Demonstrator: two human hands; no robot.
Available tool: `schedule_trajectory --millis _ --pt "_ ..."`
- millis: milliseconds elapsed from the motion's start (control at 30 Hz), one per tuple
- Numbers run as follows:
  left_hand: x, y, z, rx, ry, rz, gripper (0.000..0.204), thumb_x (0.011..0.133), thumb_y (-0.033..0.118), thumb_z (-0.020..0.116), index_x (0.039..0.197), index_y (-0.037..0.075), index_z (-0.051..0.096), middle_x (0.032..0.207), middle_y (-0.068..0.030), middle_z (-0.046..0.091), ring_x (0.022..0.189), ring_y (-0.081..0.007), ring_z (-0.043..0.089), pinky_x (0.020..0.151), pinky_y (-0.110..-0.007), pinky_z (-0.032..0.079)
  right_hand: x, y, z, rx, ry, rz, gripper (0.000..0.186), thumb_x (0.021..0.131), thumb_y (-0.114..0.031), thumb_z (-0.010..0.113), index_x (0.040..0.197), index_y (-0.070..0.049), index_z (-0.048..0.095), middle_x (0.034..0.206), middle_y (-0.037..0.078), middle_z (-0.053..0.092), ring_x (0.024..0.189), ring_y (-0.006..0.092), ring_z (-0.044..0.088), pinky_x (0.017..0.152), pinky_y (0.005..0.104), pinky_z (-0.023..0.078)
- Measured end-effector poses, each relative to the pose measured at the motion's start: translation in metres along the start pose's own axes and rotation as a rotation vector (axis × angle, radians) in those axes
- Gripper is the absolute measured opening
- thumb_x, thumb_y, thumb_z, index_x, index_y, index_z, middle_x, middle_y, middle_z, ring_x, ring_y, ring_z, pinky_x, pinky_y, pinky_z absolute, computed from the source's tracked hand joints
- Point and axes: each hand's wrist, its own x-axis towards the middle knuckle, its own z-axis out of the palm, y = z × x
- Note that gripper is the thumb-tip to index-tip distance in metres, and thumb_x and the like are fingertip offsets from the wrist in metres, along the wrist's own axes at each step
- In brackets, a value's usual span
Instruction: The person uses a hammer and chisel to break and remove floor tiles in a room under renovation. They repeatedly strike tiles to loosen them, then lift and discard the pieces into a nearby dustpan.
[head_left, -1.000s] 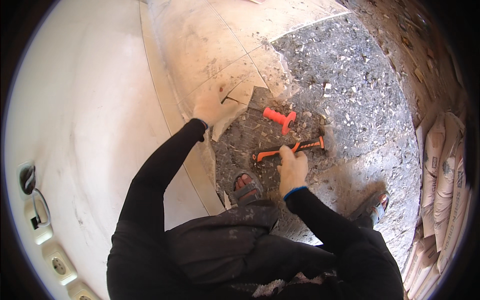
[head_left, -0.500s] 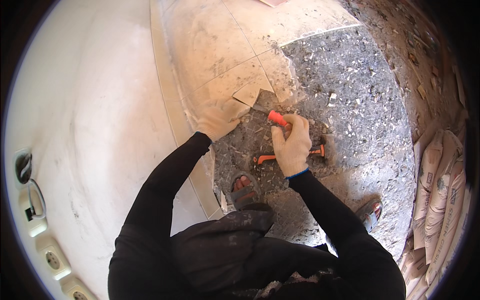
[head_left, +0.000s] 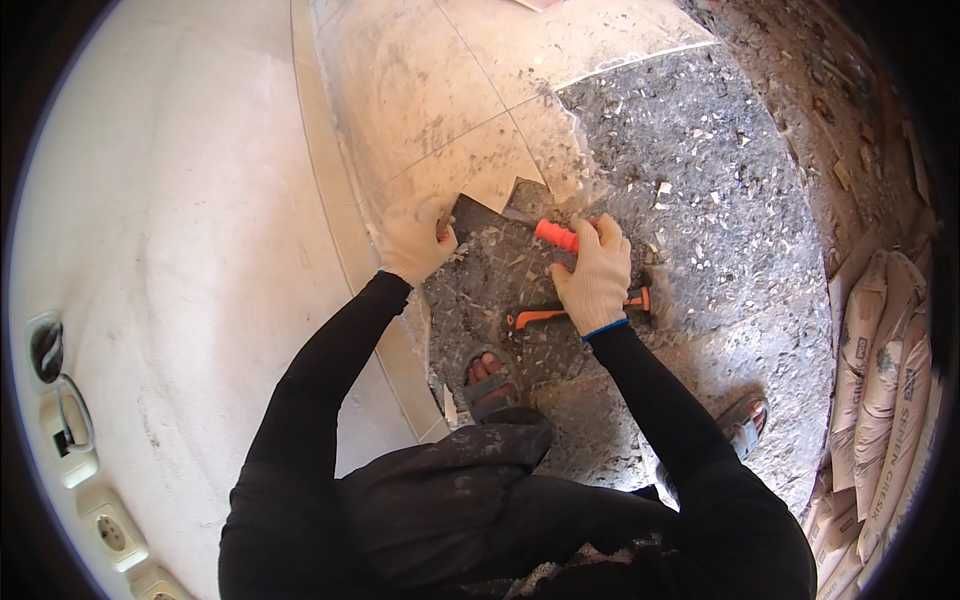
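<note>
My right hand, in a cream knit glove with a blue cuff, has its fingers loosely round the end of a red-handled chisel. The chisel's broad, dusty blade slants to the broken edge of a cream floor tile. On the left, my gloved left hand is low by the wall with curled fingers, next to a dark patch at the tile's edge. What its fingers hold, if anything, is hidden. Below my right hand lies an orange-and-black hammer, its middle hidden behind the glove.
A white wall with sockets runs along my left. Rough grey floor strewn with tile chips spreads to the right. Stacked sacks stand at the far right. My sandalled feet are close to the hammer.
My left hand has drawn back slightly from the tile, its fingers curling, and a dark patch now shows beside it. My right hand has shifted right, its grip on the chisel looser.
</note>
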Motion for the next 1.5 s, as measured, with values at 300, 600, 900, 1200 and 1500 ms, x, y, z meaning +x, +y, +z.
schedule_trajectory --millis 300,600,900,1200,1500 --pt "0.008 -0.001 -0.007 -0.166 -0.082 -0.723 0.041 0.089 0.035 0.087 0.115 0.008 0.072 0.106 -0.0108 0.073 0.094 -0.0268 0.073 0.083 -0.041 0.057 0.013 -0.004 -0.002 -0.041 -0.076 0.032 0.047 0.075 -0.018 0.09 0.119 -0.011 0.074 0.13 0.016 0.064 0.115 0.0396 0.063 0.099 0.0483 0.054" --pt "0.065 0.033 -0.032 -0.722 -0.135 -0.611 0.035 0.097 0.024 0.082 0.124 0.003 0.073 0.104 -0.0047 0.076 0.095 -0.0155 0.072 0.082 -0.035 0.058 -0.01 -0.028 -0.008 0.232 0.111 0.068 0.05 0.078 -0.029 0.093 0.12 -0.008 0.074 0.127 0.015 0.067 0.12 0.0394 0.061 0.1 0.0501 0.051" --pt "0.097 0.071 -0.033 -1.672 -0.35 -0.656 0.034 0.109 0.025 0.07 0.137 0.007 0.066 0.119 0.001 0.07 0.099 -0.0127 0.068 0.087 -0.033 0.057 0.047 -0.046 -0.072 0.742 -0.49 0.313 0.045 0.092 -0.034 0.081 0.119 0.002 0.073 0.108 0.011 0.074 0.092 0.0195 0.07 0.08 0.0356 0.056" --pt "0.065 0.048 -0.017 -0.541 -0.485 -0.578 0.058 0.101 0.041 0.077 0.147 0.01 0.061 0.137 -0.012 0.068 0.123 -0.0279 0.068 0.104 -0.04 0.054 0.037 -0.032 -0.077 0.934 -0.375 0.531 0.035 0.098 -0.029 0.073 0.109 0.004 0.076 0.094 0.008 0.076 0.079 0.0134 0.067 0.069 0.0312 0.053" --pt "0.054 0.027 -0.001 0.023 -0.442 0.01 0.069 0.088 0.028 0.085 0.15 0.015 0.059 0.151 -0.0084 0.06 0.14 -0.0346 0.055 0.116 -0.047 0.046 0.032 -0.024 -0.061 1.025 -0.209 0.609 0.038 0.099 -0.03 0.071 0.106 0.007 0.074 0.088 0.01 0.075 0.069 0.015 0.066 0.063 0.0311 0.051"
